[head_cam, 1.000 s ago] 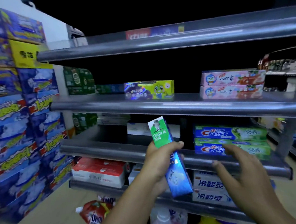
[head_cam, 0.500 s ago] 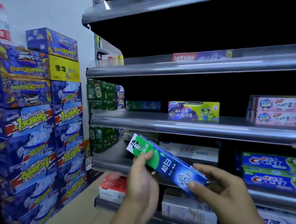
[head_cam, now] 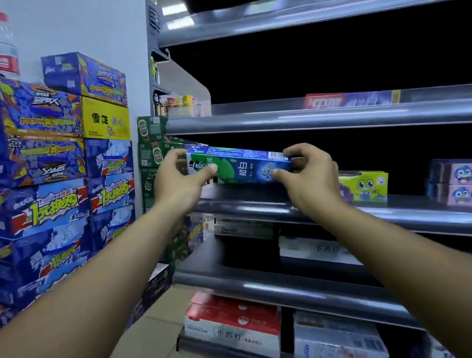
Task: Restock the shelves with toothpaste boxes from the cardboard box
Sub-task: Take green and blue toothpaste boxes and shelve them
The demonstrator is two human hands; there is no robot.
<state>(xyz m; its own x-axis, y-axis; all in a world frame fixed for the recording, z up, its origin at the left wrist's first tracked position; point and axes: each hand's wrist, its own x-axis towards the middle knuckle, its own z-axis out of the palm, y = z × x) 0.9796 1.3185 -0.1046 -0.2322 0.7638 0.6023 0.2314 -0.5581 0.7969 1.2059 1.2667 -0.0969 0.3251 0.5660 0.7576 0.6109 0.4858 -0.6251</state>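
A green-and-blue toothpaste box [head_cam: 239,165] lies level, long side facing me, just above the left part of the grey metal shelf [head_cam: 260,205]. My left hand [head_cam: 179,184] grips its green left end. My right hand [head_cam: 308,176] grips its blue right end by the barcode. Whether the box touches the shelf is hidden by my hands. The cardboard box is out of view.
To the right on that shelf stand a yellow-green children's toothpaste box [head_cam: 363,185] and two stacked pink penguin boxes [head_cam: 465,182]. Blue drink cartons [head_cam: 50,179] are piled high on the left. Green cartons [head_cam: 152,149] stand behind them. Lower shelves hold white and red boxes [head_cam: 237,323].
Both hands lifted the toothpaste box from chest height up to the shelf and turned it from tilted to level. The view swung left and closer.
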